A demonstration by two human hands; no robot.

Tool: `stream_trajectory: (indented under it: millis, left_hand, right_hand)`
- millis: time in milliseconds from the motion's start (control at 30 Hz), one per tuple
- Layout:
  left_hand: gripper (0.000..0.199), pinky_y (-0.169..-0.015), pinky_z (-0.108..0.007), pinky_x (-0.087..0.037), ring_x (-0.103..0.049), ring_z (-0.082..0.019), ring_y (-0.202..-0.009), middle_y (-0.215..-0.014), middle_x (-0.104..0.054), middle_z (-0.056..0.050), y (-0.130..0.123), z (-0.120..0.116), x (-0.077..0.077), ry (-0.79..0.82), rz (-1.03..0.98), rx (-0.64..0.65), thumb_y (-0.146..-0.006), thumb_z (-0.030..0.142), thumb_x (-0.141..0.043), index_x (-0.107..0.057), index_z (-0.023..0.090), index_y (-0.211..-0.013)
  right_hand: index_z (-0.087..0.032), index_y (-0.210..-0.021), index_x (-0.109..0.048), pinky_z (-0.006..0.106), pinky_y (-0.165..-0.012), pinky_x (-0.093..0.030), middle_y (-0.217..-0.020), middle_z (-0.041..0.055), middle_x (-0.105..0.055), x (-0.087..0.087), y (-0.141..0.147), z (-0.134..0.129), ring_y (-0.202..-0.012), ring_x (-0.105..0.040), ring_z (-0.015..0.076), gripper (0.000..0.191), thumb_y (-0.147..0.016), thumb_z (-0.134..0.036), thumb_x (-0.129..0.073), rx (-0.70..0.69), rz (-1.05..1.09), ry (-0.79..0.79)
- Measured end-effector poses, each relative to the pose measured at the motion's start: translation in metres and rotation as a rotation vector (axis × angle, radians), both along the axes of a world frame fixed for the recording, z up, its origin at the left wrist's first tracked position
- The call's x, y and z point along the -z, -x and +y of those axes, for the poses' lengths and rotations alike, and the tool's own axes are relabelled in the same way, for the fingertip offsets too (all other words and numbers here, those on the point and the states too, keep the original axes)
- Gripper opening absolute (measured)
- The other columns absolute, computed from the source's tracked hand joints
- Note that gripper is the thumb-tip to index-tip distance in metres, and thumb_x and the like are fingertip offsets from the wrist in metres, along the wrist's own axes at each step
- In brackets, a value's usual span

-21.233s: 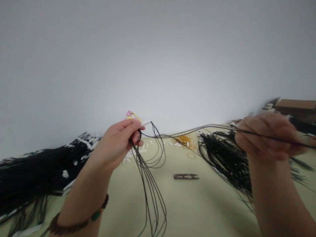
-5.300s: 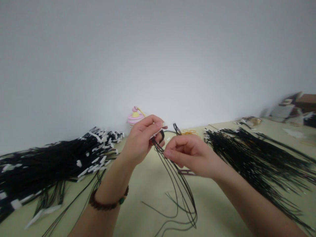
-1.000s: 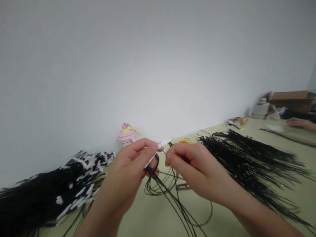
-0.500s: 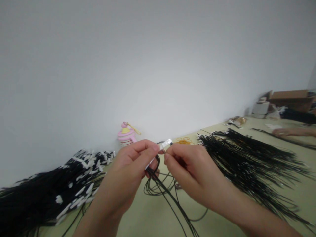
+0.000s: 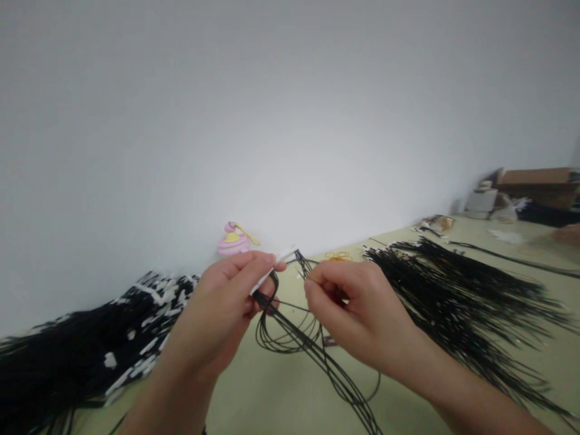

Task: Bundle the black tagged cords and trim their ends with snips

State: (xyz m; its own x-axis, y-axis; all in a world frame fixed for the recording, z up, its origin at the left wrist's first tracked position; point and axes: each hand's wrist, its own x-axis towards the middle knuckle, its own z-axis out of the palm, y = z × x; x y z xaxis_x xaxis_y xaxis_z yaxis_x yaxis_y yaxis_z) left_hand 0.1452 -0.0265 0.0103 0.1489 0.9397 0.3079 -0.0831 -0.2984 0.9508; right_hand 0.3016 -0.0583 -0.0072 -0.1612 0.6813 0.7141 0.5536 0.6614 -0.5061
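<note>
On the desk (image 5: 226, 405), a mass of white-tagged black cords (image 5: 90, 338) lies left and a second mass of black cords (image 5: 453, 302) right, while a looped bunch of black cords (image 5: 290, 341) hangs between them. The left hand (image 5: 217, 314) has its fingers (image 5: 254, 266) clenched on the bunch, a white tag strip (image 5: 267, 272) protruding; the right hand (image 5: 357, 314) is curled beside it, any grip on a cord undeterminable. The step appears to be working cords at the strip, and the next move calls for freeing one cord cleanly.

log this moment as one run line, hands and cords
left hand: holds white tab, black cords | right hand: beside cords | nearby: black cord bundles
</note>
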Motion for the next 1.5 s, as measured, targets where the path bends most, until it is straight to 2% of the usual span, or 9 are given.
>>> stream_trajectory:
  millis: [233,367,500,600,1000,1133,1500]
  left_hand:
    - [0.021,-0.045,-0.017,-0.030,-0.031,-0.005,-0.046,-0.049,-0.038,0.006,0.001,-0.002,0.000,0.069,-0.020,0.128,-0.079,0.035,-0.062,-0.064,0.015,-0.072]
    - [0.025,-0.045,-0.017,-0.028,-0.027,-0.005,-0.045,-0.048,-0.037,0.007,0.000,-0.001,0.002,0.079,-0.029,0.164,-0.080,0.034,-0.062,-0.054,0.016,-0.064]
    - [0.030,-0.045,-0.018,-0.027,-0.028,-0.006,-0.046,-0.048,-0.038,0.007,-0.002,-0.002,0.002,0.076,-0.025,0.186,-0.081,0.034,-0.061,-0.048,0.016,-0.060]
    - [0.036,-0.045,-0.018,-0.027,-0.028,-0.005,-0.045,-0.047,-0.037,0.007,-0.003,-0.002,0.003,0.068,-0.011,0.184,-0.081,0.034,-0.061,-0.043,0.016,-0.055]
    - [0.026,-0.046,-0.017,-0.032,-0.032,-0.005,-0.045,-0.050,-0.043,0.006,-0.004,-0.003,0.004,0.015,0.081,0.118,-0.082,0.035,-0.059,-0.055,0.015,-0.066]
    - [0.028,-0.046,-0.017,-0.035,-0.036,-0.005,-0.046,-0.051,-0.044,0.006,-0.005,-0.004,0.003,-0.007,0.094,0.117,-0.083,0.033,-0.058,-0.052,0.016,-0.061]
    - [0.027,-0.042,-0.016,-0.032,-0.036,-0.006,-0.045,-0.051,-0.044,0.005,-0.010,-0.004,0.005,-0.037,0.121,0.137,-0.082,0.029,-0.057,-0.052,0.016,-0.059]
  right_hand:
    - [-0.014,-0.054,-0.045,0.019,-0.048,-0.022,-0.049,-0.0067,-0.036,0.000,0.002,0.001,-0.047,-0.032,0.0023,0.026,-0.079,-0.015,-0.051,-0.017,-0.022,-0.039]
    - [-0.015,-0.056,-0.047,0.019,-0.048,-0.022,-0.050,-0.0066,-0.037,0.000,0.000,-0.002,-0.048,-0.032,0.0025,0.023,-0.079,-0.014,-0.050,-0.025,-0.026,-0.035]
    - [-0.015,-0.056,-0.042,0.019,-0.048,-0.022,-0.051,-0.0065,-0.036,0.000,-0.001,-0.003,-0.049,-0.032,0.0028,0.025,-0.080,-0.013,-0.050,-0.033,-0.032,-0.035]
    - [-0.015,-0.056,-0.039,0.020,-0.049,-0.021,-0.051,-0.0066,-0.035,0.000,-0.002,-0.002,-0.049,-0.031,0.0029,0.026,-0.080,-0.013,-0.049,-0.034,-0.052,-0.036]
    - [-0.015,-0.057,-0.041,0.019,-0.048,-0.023,-0.051,-0.0066,-0.037,-0.001,-0.004,0.002,-0.048,-0.033,0.0025,0.028,-0.084,-0.017,-0.048,-0.026,-0.047,-0.037]
    - [-0.015,-0.057,-0.042,0.018,-0.048,-0.023,-0.051,-0.0066,-0.038,-0.002,-0.004,0.002,-0.048,-0.033,0.0024,0.028,-0.085,-0.016,-0.047,-0.035,-0.042,-0.038]
    - [-0.014,-0.061,-0.049,0.018,-0.048,-0.024,-0.052,-0.0061,-0.040,-0.003,-0.004,0.000,-0.048,-0.034,0.0026,0.026,-0.087,-0.019,-0.047,-0.018,-0.065,-0.012]
